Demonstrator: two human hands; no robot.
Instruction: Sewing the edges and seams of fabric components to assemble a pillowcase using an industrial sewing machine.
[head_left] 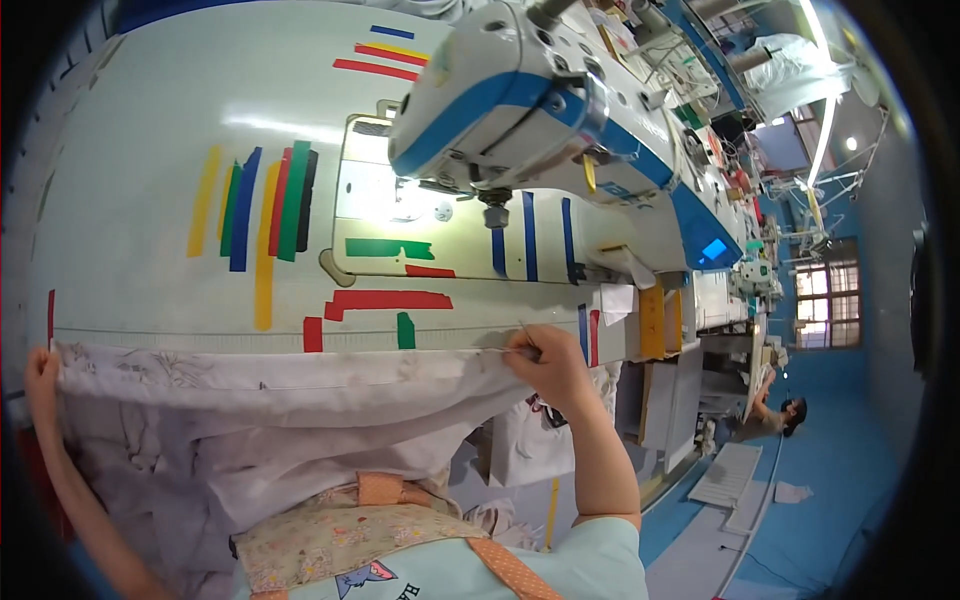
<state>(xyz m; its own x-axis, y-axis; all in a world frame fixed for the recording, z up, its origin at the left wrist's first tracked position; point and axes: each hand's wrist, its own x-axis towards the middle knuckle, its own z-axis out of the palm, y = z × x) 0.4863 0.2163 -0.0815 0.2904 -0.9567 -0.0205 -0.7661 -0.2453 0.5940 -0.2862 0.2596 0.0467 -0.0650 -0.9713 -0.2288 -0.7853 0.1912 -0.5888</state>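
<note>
Fabric, a pale printed cotton sheet [270,400], hangs taut along the white sewing table's [130,180] near edge because my left hand [42,372] at nine o'clock and right hand [545,358] at three o'clock each pinch its hem.

Pale mint short-sleeved shirt [580,560], floral-print apron [340,545] with dotted orange straps [510,570], bare forearms

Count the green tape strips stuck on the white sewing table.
4. One long green tape strip and a thinner one stand in the striped cluster at left; one wide strip lies under the machine head; one short piece sits near the table's front edge. Others may be hidden.
</note>
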